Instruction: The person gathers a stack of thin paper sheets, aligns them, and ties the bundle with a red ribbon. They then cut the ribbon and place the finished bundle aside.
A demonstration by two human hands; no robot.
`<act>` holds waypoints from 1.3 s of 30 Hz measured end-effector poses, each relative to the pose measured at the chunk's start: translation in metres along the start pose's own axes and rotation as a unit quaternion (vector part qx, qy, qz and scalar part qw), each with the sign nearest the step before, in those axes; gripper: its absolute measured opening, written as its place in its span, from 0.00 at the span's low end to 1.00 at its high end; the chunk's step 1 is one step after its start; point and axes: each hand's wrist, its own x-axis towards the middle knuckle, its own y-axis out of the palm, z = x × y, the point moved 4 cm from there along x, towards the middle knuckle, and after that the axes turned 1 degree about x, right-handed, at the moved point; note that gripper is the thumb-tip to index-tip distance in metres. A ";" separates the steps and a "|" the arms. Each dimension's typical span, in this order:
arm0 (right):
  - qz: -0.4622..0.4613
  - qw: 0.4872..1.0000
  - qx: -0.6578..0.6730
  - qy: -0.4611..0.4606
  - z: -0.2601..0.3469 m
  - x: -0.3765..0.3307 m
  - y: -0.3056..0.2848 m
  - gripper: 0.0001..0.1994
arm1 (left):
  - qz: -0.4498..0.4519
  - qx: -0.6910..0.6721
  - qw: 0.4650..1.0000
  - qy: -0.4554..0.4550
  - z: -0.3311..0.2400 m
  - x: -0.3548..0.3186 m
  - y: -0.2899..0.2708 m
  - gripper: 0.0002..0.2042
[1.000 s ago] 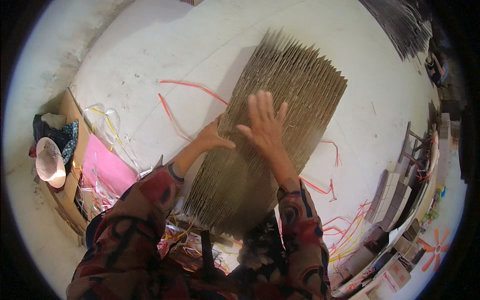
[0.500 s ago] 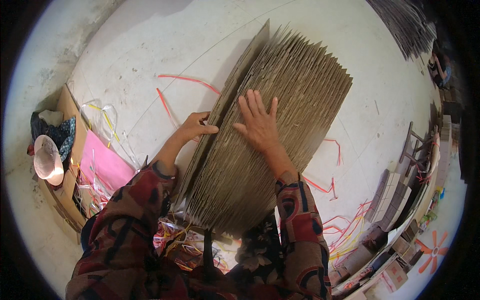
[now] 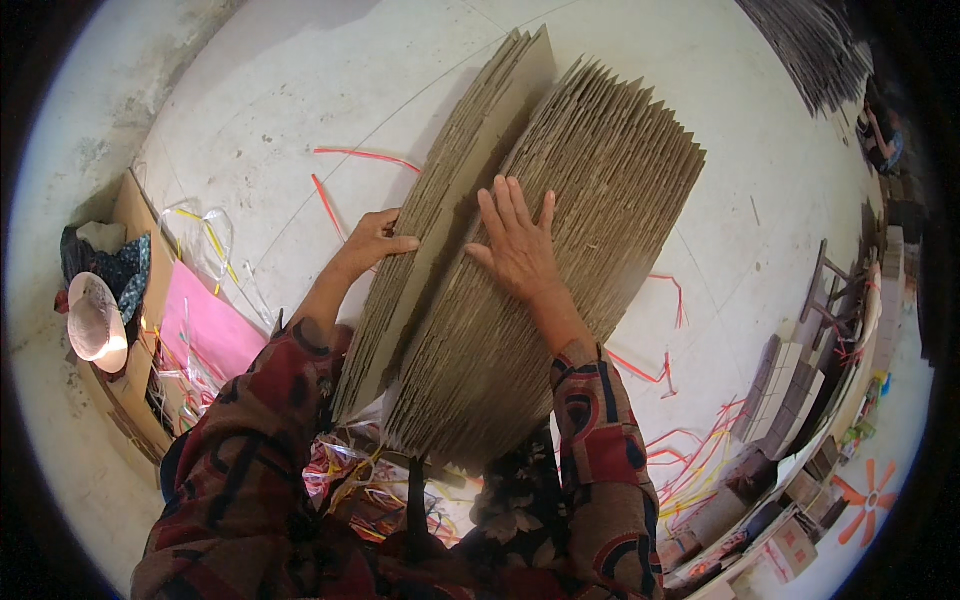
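A thick row of brown cardboard sheets (image 3: 605,180) stands on edge in front of me, slanting from near left to far right. Along its left side a thinner batch of cardboard sheets (image 3: 455,155) is parted from it by a dark gap. My left hand (image 3: 370,245) grips that batch, thumb over the upper edges and fingers around the outer side, partly hidden. On the thick row my right hand (image 3: 520,250) lies flat, with fingers spread and thumb out, pressing on the edges without grasping. Below, the bottoms of the sheets are hidden.
Red straps (image 3: 365,155) lie on the pale floor. To the left are a pink sheet (image 3: 207,312), a straw-coloured hat (image 3: 97,318) and a cardboard box. A stool (image 3: 825,295), stacked blocks and an orange fan-shaped object (image 3: 868,502) stand right. Another person sits far right.
The thin batch has grown thicker and shifted left, widening the gap. My left hand has moved slightly left and up with it; my right hand has stayed in place.
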 end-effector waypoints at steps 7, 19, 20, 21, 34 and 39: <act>-0.007 0.999 0.036 -0.011 0.006 0.004 -0.005 0.33 | -0.005 0.094 0.992 0.085 -0.001 0.004 0.024 0.27; -0.011 0.999 0.038 -0.012 0.002 0.000 -0.001 0.32 | -0.036 0.037 0.999 0.001 0.004 0.000 -0.009 0.24; -0.012 0.999 0.039 -0.014 0.003 0.001 -0.002 0.32 | -0.057 0.078 0.994 0.058 0.000 -0.001 -0.009 0.26; -0.012 0.999 0.041 -0.016 0.004 0.002 -0.002 0.32 | -0.078 0.118 0.983 0.115 -0.003 -0.001 -0.006 0.28; -0.003 0.999 0.037 -0.010 0.002 0.002 -0.001 0.32 | -0.038 0.361 0.925 0.115 -0.027 0.021 0.034 0.37; -0.008 0.999 0.040 -0.012 0.001 0.002 -0.002 0.31 | -0.038 0.351 0.917 0.184 -0.029 0.022 0.036 0.37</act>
